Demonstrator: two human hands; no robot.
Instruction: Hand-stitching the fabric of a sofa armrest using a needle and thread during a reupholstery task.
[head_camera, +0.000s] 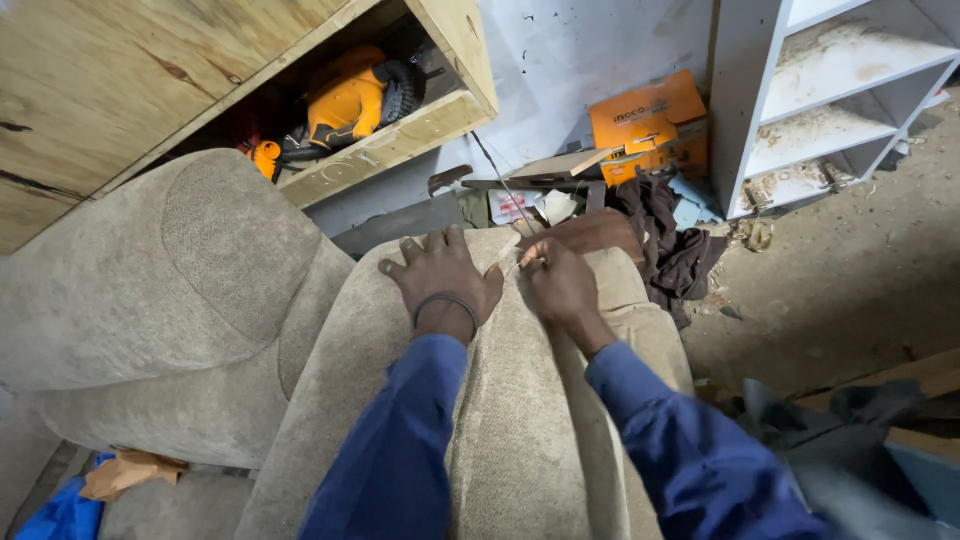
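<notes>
I lean over the beige upholstered arm of a sofa (520, 420). My left hand (440, 275) lies flat on the fabric near its far end, fingers spread, a dark band on the wrist. Just to its right, my right hand (562, 288) pinches something small and pale at the seam. A thin thread (495, 175) runs from those fingers up and away to the left. Whether a needle is in the pinch I cannot tell. Both sleeves are blue.
A second rounded beige cushion (170, 290) sits to the left. A plywood cabinet (120, 80) holds an orange power tool (345, 100). Beyond the sofa lie an orange box (650, 120), dark cloth (675, 250) and scraps. A white shelf unit (830, 100) stands on the dusty floor at right.
</notes>
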